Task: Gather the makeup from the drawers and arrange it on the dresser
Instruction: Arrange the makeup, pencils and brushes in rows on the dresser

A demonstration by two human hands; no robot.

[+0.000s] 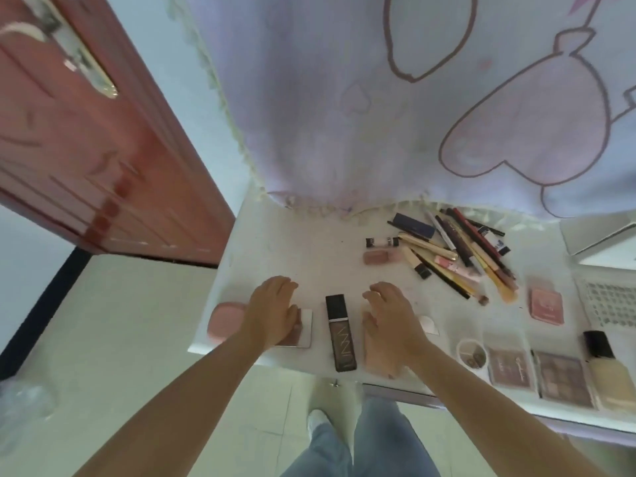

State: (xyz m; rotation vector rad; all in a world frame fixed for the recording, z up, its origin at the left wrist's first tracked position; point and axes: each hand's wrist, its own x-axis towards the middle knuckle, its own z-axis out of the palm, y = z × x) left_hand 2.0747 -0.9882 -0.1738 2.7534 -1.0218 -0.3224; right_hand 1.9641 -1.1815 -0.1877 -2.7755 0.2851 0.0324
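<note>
While our left hand (pixel 273 309) lies flat on a compact (pixel 303 330) and right hand (pixel 390 325) hovers open, gripping nothing, the bottle (pixel 340 332) overhanging the counter (pixel 303 242) edge could be nudged off.

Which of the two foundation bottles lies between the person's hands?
The dark brown bottle with the black cap, lying flat between the left hand and right hand. The pale yellow bottle sits far off at the dresser's right end.

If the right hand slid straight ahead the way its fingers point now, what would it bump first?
Probably the small pink case: the right hand points away from the person, up the dresser top, and that case lies nearly straight ahead, with the small black-and-white tube just behind it. Depth is hard to judge here.
</note>
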